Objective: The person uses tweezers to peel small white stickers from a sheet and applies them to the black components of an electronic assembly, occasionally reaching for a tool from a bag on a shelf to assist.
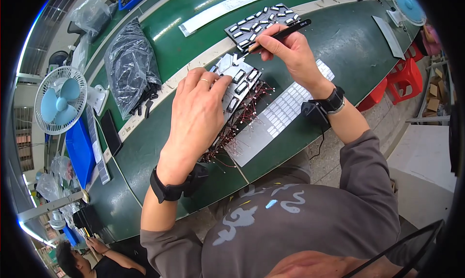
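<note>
In our right hand [296,60] we grasp a pair of black tweezers [292,30] between thumb and fingers, their tips pointing down and leftward to the far end of a pale grey plate [226,63]. That plate lies under the fingertips of our left hand [197,96], whose fingers bend over its left side; we cannot tell whether they grip it or only rest there. Small black-and-white parts [240,87] sit on the plate just right of the left hand, and thin red wires [249,114] spill from its right side, below the right hand. Just beyond the right hand's fingers is a dark tray [236,37] with more such parts in scattered places. Below the right hand, partly behind its wrist, a sheet [288,103] bears rows of white pieces. Left of the left hand lie a clear bag [130,60] of black pieces and, nearer, a flat black slab [111,132].
</note>
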